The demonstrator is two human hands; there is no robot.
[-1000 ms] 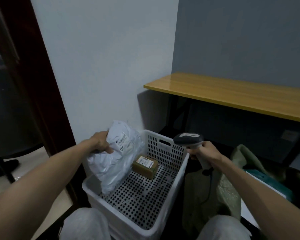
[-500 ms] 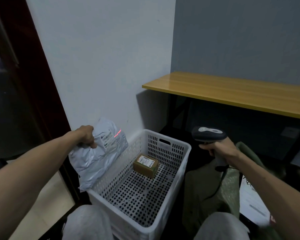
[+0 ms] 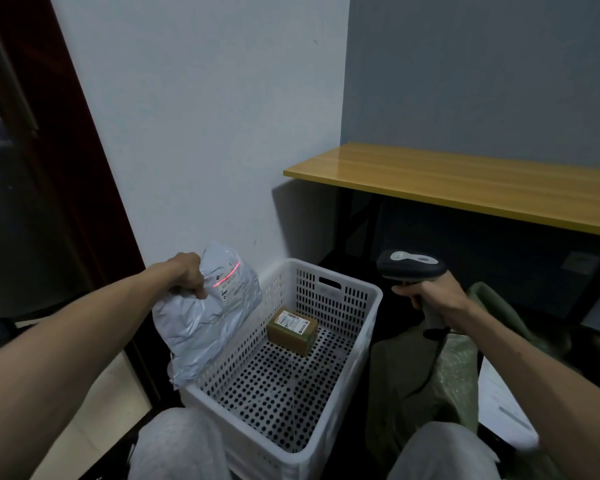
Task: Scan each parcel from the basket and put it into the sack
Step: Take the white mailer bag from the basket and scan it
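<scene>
The left hand (image 3: 187, 276) reaches in from the lower left, its grip closed on the upper edge of a grey poly mailer (image 3: 207, 323), fingers curled into the crumpled plastic. The mailer hangs lifted at the left of centre, its lower end dropping over the left rim of the white perforated basket (image 3: 329, 296). A red scan line (image 3: 227, 274) crosses the shipping label near the mailer's top, just right of the knuckles.

The basket stands on the floor between the person's knees, in grey trousers, at the bottom of the frame. Inside it, towards the far end, a small brown cardboard box (image 3: 293, 330) with a white label on top lies on the dotted floor.

At centre right the right hand (image 3: 433, 301) has its grip wrapped round the handle of a dark barcode scanner (image 3: 411, 267), whose head points left toward the mailer. A dark cable (image 3: 430, 370) trails down from the handle over the olive-green sack (image 3: 399, 372), which slumps just right of the basket.

A yellow wooden surface (image 3: 465, 183) runs along the grey wall at upper right.
</scene>
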